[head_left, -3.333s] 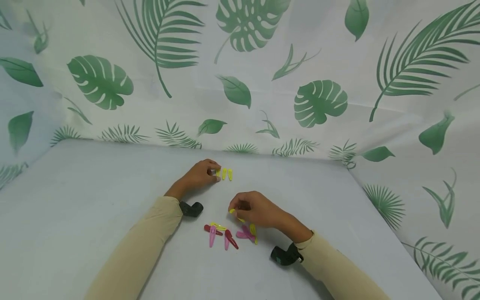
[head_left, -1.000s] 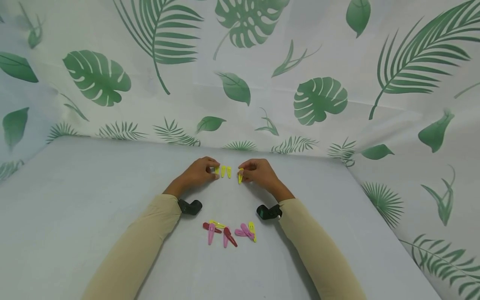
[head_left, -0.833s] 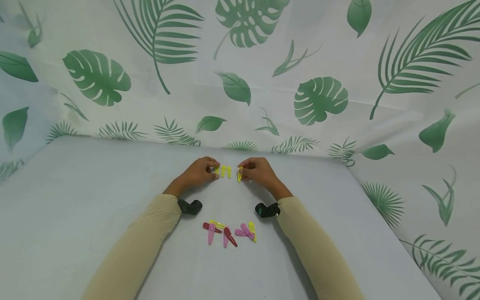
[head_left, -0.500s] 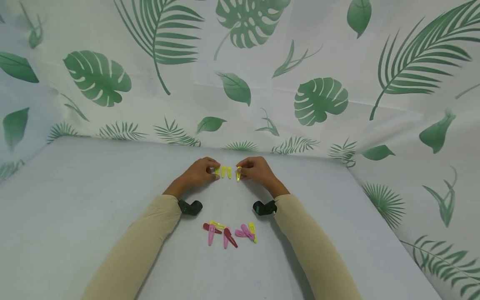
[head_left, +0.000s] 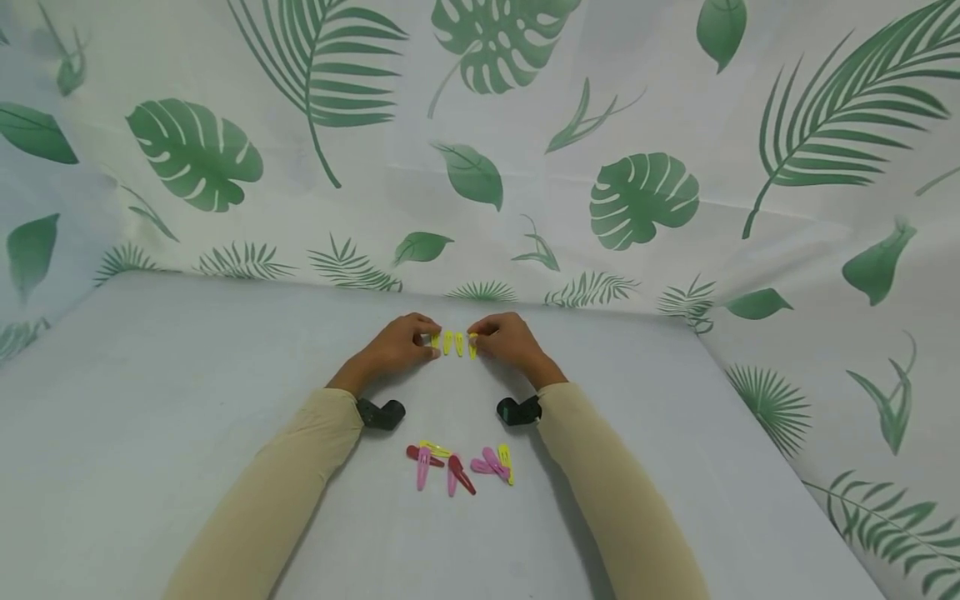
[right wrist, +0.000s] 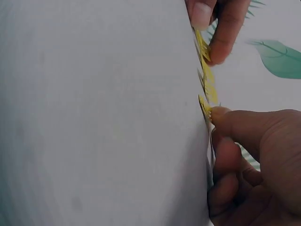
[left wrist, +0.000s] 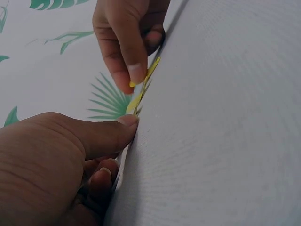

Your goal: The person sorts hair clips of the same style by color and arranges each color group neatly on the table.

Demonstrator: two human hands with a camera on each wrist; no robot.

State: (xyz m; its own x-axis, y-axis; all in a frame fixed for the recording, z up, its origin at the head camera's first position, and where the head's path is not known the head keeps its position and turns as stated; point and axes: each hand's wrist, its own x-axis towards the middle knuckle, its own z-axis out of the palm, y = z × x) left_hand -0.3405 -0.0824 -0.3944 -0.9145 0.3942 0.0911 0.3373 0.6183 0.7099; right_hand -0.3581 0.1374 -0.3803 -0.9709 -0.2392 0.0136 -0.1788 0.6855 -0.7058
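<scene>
Toward the back of the white table, several yellow snap hair clips stand side by side in a short row. My left hand holds the leftmost yellow hair clip between thumb and finger at its two ends. At the row's right end my right hand pinches another yellow hair clip; the right wrist view shows that clip at the thumb tip. Between the hands lie two more, a left one and a right one, untouched by the right hand.
Nearer me is a loose pile: a yellow clip, red clips and pink clips, with a pink pair and a yellow clip to the right. A leaf-printed curtain borders the table's back.
My right hand has carried a yellow hair clip from near the loose pile up to the row, then slid it left beside the others. The left hand has stayed at the leftmost clip.
</scene>
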